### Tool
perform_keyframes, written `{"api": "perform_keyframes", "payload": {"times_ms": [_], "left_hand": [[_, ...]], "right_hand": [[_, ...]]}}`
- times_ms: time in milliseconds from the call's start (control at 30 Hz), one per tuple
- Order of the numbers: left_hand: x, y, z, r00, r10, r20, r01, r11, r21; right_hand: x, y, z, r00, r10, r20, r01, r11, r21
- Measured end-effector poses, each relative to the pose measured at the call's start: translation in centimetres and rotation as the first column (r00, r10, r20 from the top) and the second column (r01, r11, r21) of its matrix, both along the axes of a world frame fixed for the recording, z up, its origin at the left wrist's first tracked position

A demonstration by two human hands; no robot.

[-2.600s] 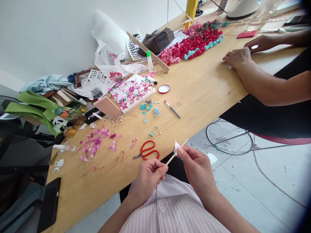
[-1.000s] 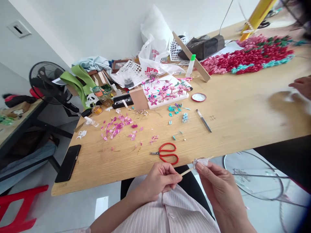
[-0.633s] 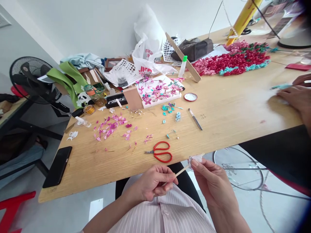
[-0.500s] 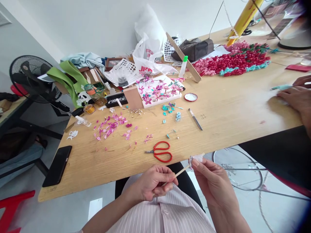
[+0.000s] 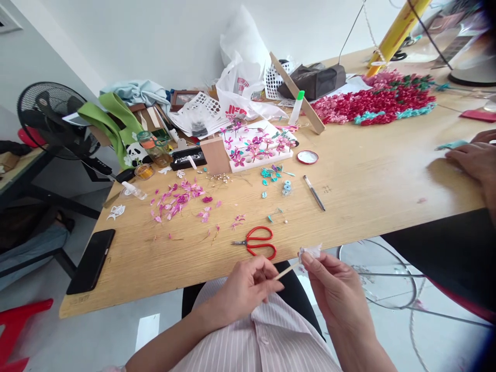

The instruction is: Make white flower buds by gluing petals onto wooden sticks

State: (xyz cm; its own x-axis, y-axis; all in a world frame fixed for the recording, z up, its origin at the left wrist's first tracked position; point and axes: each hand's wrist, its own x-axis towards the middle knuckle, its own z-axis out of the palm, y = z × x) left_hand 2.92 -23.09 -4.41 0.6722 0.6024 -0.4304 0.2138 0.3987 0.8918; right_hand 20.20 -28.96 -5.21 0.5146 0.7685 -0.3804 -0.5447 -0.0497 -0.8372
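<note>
My left hand (image 5: 248, 285) pinches the near end of a thin wooden stick (image 5: 285, 270) just below the table's front edge. At the stick's far end sits a small white paper piece (image 5: 310, 251), which the fingertips of my right hand (image 5: 333, 289) grip. Both hands hover over my striped shirt (image 5: 267, 336). Red-handled scissors (image 5: 258, 243) lie on the wooden table (image 5: 368, 181) just beyond my hands.
Pink petals (image 5: 178, 196) and teal bits (image 5: 273, 173) are scattered mid-table near a white flower board (image 5: 256, 147). A black phone (image 5: 91, 253) lies at the left. A pile of red flowers (image 5: 372, 98) sits far right. Another person's hands (image 5: 470, 155) rest at the right edge.
The view has swung left and then steadied. My hands keep hold of the stick and paper piece, with my left fingers shifted slightly along the stick.
</note>
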Motion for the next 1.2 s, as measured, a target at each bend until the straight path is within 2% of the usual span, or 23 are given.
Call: {"api": "perform_keyframes", "payload": {"times_ms": [100,200,300,400,533,633,767,833,933,1067,1200], "left_hand": [[0.2,-0.2,0.3,0.997,0.066,-0.04,-0.056,0.975,0.214],[0.2,-0.2,0.5,0.997,0.071,-0.041,-0.059,0.968,0.244],[0.1,-0.1,0.5,0.999,0.053,-0.009,-0.051,0.986,0.158],[0.0,0.0,0.6,0.999,0.027,0.03,-0.027,1.0,0.009],[-0.2,0.1,0.5,0.997,0.001,0.078,0.011,0.988,-0.155],[-0.6,0.2,0.0,0.995,-0.006,0.101,0.027,0.978,-0.207],[-1.4,0.3,-0.9,0.995,0.009,0.099,0.017,0.966,-0.257],[-1.7,0.4,-1.2,0.996,0.03,0.089,-0.006,0.968,-0.252],[-1.8,0.4,-1.2,0.996,0.047,0.075,-0.029,0.975,-0.22],[-1.9,0.4,-1.2,0.998,0.025,0.059,-0.014,0.983,-0.184],[-2.1,0.3,-1.3,1.0,0.004,0.004,-0.004,0.988,-0.155]], "right_hand": [[-0.7,0.0,0.0,1.0,0.007,0.006,-0.007,1.0,0.002],[-1.1,0.0,0.1,1.0,-0.006,0.025,0.006,1.0,-0.004],[-0.9,0.1,0.1,0.999,-0.033,0.027,0.033,0.999,-0.009],[-0.5,0.2,0.1,0.998,-0.059,0.019,0.06,0.998,-0.019],[0.0,0.3,0.0,0.997,-0.071,-0.006,0.071,0.997,-0.022],[0.9,0.2,-0.1,0.996,-0.09,0.006,0.09,0.995,-0.037],[3.1,-0.1,-0.1,0.958,-0.274,0.08,0.275,0.961,-0.005],[4.1,-0.3,0.0,0.941,-0.312,0.129,0.314,0.949,0.001],[4.4,-0.5,-0.1,0.961,-0.218,0.169,0.226,0.974,-0.033],[3.5,-0.2,-0.7,0.972,-0.006,0.234,0.02,0.998,-0.06],[3.4,0.2,-0.8,0.939,0.219,0.265,-0.189,0.973,-0.134]]}}
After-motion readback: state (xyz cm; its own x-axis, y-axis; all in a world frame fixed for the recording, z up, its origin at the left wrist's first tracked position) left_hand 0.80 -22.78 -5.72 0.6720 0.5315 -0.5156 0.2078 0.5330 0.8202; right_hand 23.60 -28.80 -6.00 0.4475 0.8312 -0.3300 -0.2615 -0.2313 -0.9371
